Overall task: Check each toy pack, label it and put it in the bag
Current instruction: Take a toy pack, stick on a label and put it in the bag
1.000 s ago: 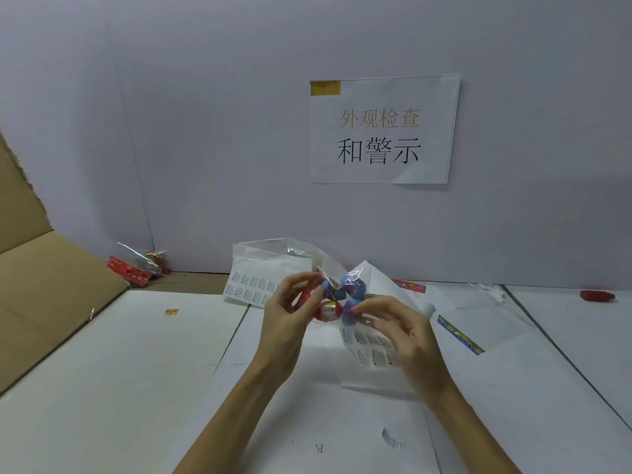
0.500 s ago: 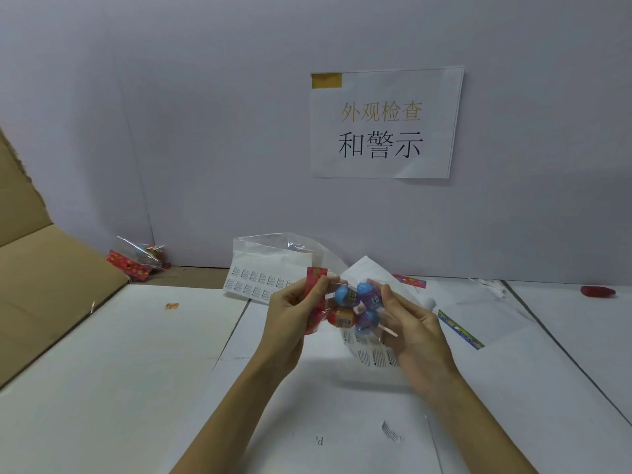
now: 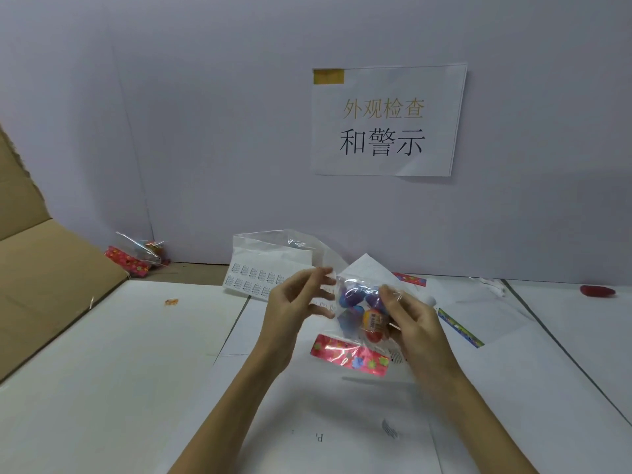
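I see one toy pack held up above the white table, near the middle of the view. It is a clear plastic pouch with small blue, purple, orange and red toys inside, and a red flowered card strip hangs at its lower edge.

My right hand grips the pack on its right side: thumb on the front of the plastic, fingers curled behind it. My left hand is at the pack's left edge with the fingers spread apart and loosely bent. The fingertips reach the plastic edge, but I cannot tell if any of them pinches it.

Behind the hands, on the far part of the table, lies a clear bag on a sheet of small printed labels. A second label sheet stands up just behind the pack. Far left, against the wall, sits another toy pack with a red flowered card, beside a brown cardboard box flap.

To the right of the hands lies a narrow colored strip on the table. Far right lies a small red thing; I cannot tell what it is. A small orange scrap lies on the table at left.

On the wall hangs a white paper sign with printed characters.
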